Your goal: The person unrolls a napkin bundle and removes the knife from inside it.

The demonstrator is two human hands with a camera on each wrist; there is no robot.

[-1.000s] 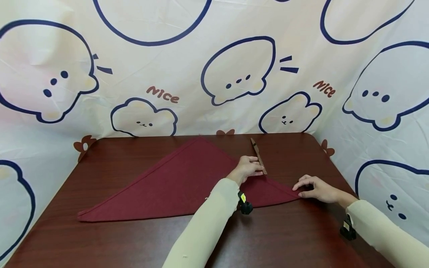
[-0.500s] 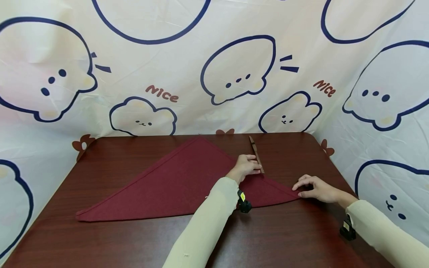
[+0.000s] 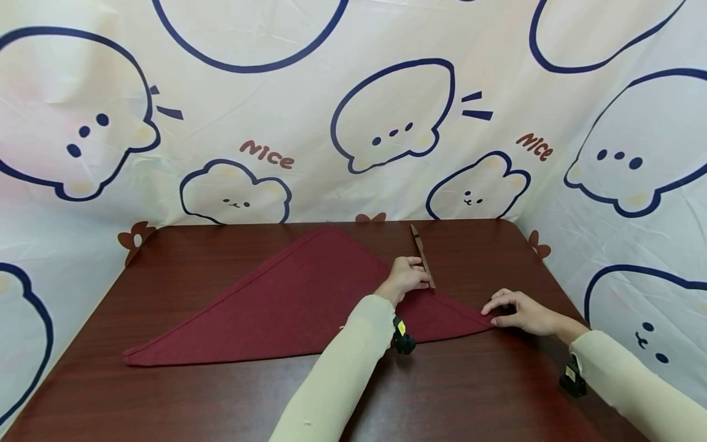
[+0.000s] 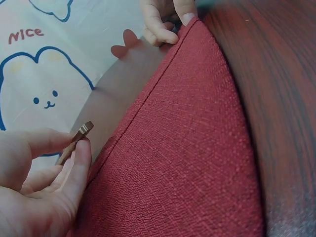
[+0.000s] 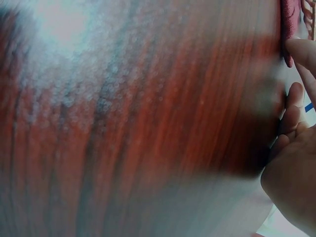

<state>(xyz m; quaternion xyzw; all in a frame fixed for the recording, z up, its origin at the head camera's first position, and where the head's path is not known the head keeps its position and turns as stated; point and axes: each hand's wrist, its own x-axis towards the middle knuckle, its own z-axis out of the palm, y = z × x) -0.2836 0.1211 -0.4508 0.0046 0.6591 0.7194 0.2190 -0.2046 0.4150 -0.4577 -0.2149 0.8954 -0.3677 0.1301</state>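
Observation:
A dark red cloth (image 3: 293, 301), folded into a broad triangle, lies flat with its peak at the far side. My left hand (image 3: 405, 277) reaches over its right slope and pinches the near end of a slim brown knife (image 3: 417, 239), whose pointed blade faces the back. In the left wrist view, thumb and finger grip the knife's end (image 4: 85, 129) beside the hemmed edge of the cloth (image 4: 173, 128). At the cloth's right corner, my right hand (image 3: 521, 312) pinches the tip. Only a sliver of cloth (image 5: 291, 19) shows in the right wrist view.
The dark brown wooden table (image 3: 221, 405) ends at a patterned fabric backdrop (image 3: 309, 190), which also rises along both sides. Black cameras sit on the left wrist (image 3: 404, 339) and the right wrist (image 3: 573, 379).
My left hand and the knife have shifted very slightly to the left. The right hand keeps its place at the cloth's corner.

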